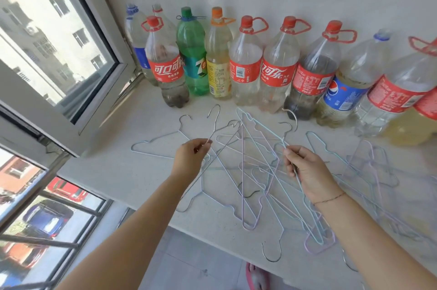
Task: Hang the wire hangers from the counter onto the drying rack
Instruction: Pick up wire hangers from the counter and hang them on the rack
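Several thin wire hangers (248, 171), pale blue, lilac and bare metal, lie tangled on the white counter (123, 171). My left hand (189, 159) pinches the neck of one hanger just below its hook (214, 112). My right hand (305, 171) grips the neck of a pale blue hanger, its hook (287, 125) rising above my fingers. One hanger (153, 145) lies apart at the left. Some hooks hang over the counter's front edge. No drying rack is in view.
A row of large plastic drink bottles (246, 62) lines the wall behind the hangers. An open window frame (78, 72) juts over the counter's left end, with metal bars (47, 218) below it. Tiled floor (189, 261) shows beneath the counter edge.
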`<state>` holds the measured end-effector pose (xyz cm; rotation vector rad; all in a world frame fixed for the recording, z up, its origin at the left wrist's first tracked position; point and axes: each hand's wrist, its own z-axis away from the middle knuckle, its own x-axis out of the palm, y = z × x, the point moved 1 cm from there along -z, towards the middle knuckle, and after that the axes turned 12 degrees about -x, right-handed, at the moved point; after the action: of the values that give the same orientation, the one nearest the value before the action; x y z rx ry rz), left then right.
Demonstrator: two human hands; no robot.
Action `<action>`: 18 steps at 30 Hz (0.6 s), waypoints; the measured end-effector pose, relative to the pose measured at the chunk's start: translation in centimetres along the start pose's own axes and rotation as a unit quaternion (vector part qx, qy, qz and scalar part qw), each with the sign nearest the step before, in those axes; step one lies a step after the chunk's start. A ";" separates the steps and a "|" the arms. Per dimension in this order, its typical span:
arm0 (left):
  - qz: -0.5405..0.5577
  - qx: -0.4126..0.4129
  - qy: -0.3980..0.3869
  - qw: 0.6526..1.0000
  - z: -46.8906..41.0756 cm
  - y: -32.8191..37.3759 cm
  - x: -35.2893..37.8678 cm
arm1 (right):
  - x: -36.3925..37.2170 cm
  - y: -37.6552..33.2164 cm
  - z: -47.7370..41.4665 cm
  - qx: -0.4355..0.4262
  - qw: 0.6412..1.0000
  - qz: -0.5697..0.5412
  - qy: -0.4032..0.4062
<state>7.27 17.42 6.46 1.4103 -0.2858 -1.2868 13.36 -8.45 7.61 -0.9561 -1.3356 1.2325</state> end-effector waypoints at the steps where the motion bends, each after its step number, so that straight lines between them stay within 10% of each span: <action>1: 0.005 0.004 -0.002 1.000 0.3 0.4 -0.5 | 0.3 -0.4 0.2 -0.003 1.000 0.000 -0.002; 18: -0.108 0.096 -0.110 0.983 8.2 2.6 -8.6 | 3.5 -8.2 0.3 -0.046 0.975 0.137 -0.168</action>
<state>-1.21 18.72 15.08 1.4922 -0.4233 -1.6344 13.30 -6.41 16.31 -1.0563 -1.5714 1.6084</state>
